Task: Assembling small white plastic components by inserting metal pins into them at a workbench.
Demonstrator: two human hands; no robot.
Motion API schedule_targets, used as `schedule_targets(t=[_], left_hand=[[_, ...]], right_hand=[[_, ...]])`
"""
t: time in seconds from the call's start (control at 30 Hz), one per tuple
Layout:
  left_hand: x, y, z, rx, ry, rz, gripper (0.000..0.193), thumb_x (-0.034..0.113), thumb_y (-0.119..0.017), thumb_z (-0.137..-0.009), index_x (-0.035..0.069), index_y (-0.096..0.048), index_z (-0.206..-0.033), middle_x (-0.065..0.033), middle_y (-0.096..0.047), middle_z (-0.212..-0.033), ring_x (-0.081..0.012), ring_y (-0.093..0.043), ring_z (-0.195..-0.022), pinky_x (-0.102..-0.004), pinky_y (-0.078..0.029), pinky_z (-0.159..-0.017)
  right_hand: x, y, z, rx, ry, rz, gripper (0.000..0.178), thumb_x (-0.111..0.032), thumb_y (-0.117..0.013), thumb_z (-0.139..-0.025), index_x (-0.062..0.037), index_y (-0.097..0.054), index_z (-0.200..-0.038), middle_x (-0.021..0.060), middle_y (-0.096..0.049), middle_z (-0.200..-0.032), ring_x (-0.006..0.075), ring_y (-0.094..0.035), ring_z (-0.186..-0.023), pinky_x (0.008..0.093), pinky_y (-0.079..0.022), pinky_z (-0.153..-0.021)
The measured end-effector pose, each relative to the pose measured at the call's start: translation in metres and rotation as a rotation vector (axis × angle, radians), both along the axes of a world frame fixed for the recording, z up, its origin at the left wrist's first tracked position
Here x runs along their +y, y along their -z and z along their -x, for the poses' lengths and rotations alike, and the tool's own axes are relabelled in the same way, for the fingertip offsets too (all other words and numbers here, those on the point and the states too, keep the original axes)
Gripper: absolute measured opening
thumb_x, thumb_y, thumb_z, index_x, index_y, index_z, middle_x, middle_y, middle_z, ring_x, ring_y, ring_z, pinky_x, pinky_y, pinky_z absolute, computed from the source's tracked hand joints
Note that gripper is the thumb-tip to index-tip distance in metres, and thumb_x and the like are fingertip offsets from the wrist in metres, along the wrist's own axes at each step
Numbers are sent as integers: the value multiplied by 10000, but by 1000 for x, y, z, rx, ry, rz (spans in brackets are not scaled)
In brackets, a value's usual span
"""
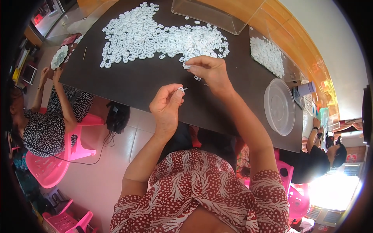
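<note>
My left hand (167, 108) is closed over the table's near edge, thumb and forefinger pinching a small white plastic piece (180, 89) with a thin greyish tip sticking out to the right. Farther off and to the right, my right hand (211, 73) pinches a white oval plastic piece (187, 66) at the near side of the pile. The two hands are apart. A wide heap of white oval pieces with two holes (132, 37) covers the far left of the dark table (116, 83). Smaller white pieces (204, 40) are heaped to its right. One loose white piece (197, 77) lies below my right hand.
A clear box (210, 15) stands at the far edge. More white pieces (268, 56) lie at the far right, near a round clear plastic lid (279, 106). A thin stick (84, 53) lies at left. Co-workers sit on both sides; a pink chair (46, 169) is at left.
</note>
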State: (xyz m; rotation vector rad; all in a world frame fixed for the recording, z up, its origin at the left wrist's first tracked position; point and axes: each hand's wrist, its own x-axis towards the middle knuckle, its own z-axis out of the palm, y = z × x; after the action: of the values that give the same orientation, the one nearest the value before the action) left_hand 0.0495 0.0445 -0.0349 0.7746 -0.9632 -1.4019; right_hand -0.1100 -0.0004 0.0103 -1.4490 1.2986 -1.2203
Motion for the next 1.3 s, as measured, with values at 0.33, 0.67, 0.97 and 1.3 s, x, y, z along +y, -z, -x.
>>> schedule_targets(t=[0.33,0.67,0.97,1.3], left_hand=[[9,-19,5,84,31,10,157,38,-586,-873,-45,-608,-1005,-74,-618,-811,-87,-530,-633,-203,-444,-575],[22,-19,12,93,72,-28,147,12,-573,-873,-54,-604,-1001,-69,-612,-794,-95,-541,-640,-214,-458,-584],[29,-24,10,58,79,-64,141,3,-573,-867,-59,-600,-991,-97,-633,-789,-106,-566,-615,-218,-461,-537],[35,-22,12,31,68,-123,129,-5,-586,-855,-55,-593,-975,-93,-639,-780,-91,-569,-600,-196,-450,-511]], right_hand=[[53,6,2,-300,38,-87,246,50,-658,-734,29,-642,-978,46,-644,-852,91,-583,-766,214,-453,-699],[78,5,-16,-415,106,-83,170,37,-631,-761,34,-629,-930,53,-647,-820,83,-592,-714,206,-461,-637],[85,6,-14,-546,217,-220,140,2,-621,-806,48,-617,-938,83,-643,-817,103,-559,-675,211,-422,-588],[91,4,-24,-625,297,-174,145,4,-624,-810,59,-603,-943,100,-635,-828,112,-549,-671,215,-433,-605]])
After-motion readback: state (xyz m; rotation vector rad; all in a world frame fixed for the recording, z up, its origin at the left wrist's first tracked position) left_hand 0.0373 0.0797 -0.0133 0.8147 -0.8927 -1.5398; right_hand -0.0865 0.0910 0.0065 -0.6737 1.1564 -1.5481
